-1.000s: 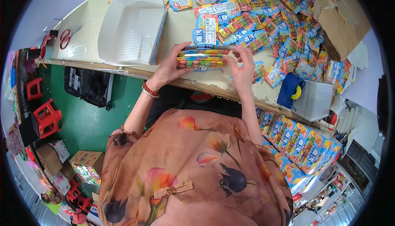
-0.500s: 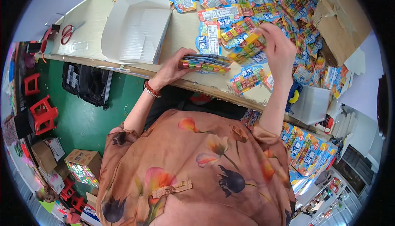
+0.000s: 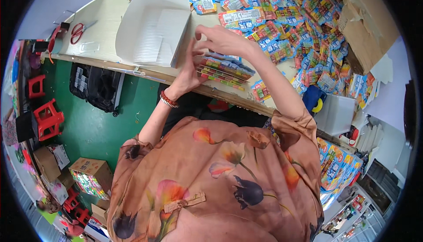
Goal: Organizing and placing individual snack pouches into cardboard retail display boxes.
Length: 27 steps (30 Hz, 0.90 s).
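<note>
A stack of flat, colourful packets point(image 3: 224, 71) with blue scalloped edges is gripped at its left end by my left hand point(image 3: 188, 75), just above the table's front edge. The packets fan slightly apart toward the right. Above the stack, my right hand point(image 3: 224, 41) reaches across from the right. Its fingers are apart and curved near my left fingertips, with no packet visible in them. An open white box point(image 3: 152, 32) stands just left of both hands. A heap of the same packets point(image 3: 304, 19) covers the table beyond my right forearm.
Red-handled scissors point(image 3: 77, 33) and a tape roll point(image 3: 55, 43) lie at the table's far left. A torn cardboard carton point(image 3: 365, 26) bounds the heap on the right. Near it are a blue tape dispenser point(image 3: 313, 97) and a translucent bin point(image 3: 337, 114).
My right hand has moved left from the heap to above the stack; the packet it held is no longer in it. My left hand still grips the stack, now more fanned.
</note>
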{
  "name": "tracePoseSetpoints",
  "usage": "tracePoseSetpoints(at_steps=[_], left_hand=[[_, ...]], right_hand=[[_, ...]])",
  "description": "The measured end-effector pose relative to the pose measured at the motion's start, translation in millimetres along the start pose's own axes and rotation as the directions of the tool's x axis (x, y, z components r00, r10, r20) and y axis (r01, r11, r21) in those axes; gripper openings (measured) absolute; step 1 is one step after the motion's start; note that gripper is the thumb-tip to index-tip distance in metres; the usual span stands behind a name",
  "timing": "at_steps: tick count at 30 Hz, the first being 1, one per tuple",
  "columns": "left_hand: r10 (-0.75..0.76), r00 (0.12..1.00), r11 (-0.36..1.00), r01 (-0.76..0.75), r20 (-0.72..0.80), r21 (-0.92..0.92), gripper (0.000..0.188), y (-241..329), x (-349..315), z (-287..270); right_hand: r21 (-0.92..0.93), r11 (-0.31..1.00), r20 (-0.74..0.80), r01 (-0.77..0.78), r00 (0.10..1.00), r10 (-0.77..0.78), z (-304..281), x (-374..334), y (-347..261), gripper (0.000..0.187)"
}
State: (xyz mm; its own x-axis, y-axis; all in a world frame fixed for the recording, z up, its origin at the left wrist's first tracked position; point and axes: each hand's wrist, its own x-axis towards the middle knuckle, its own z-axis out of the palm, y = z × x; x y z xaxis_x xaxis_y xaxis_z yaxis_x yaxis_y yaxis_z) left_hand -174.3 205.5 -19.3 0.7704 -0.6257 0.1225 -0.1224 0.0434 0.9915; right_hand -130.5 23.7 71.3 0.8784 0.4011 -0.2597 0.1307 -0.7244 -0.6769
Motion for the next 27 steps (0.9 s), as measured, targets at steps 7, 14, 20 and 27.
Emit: tracePoseSetpoints(at_steps=[7,14,20,27], left_hand=[[-0.123,0.984,0.990,0.114,0.132,0.078,0.083,2,3,-9],[-0.077,0.984,0.996,0.067,0.158,0.065,0.088,3,4,-9],[-0.046,0.982,0.981,0.009,0.185,0.193,0.092,8,5,-3],[-0.044,0.981,0.984,0.010,0.187,0.177,0.086,0,3,-4]], right_hand=[[-0.449,0.880,-0.234,0.152,0.931,-0.280,22,-85,-5,0.031],[-0.497,0.866,-0.190,-0.047,0.980,-0.056,61,-112,9,0.044],[-0.614,0.782,-0.281,0.110,0.895,-0.347,57,-78,-10,0.034],[-0.068,0.994,-0.484,-0.087,0.874,0.044,-7,-130,-11,0.035]])
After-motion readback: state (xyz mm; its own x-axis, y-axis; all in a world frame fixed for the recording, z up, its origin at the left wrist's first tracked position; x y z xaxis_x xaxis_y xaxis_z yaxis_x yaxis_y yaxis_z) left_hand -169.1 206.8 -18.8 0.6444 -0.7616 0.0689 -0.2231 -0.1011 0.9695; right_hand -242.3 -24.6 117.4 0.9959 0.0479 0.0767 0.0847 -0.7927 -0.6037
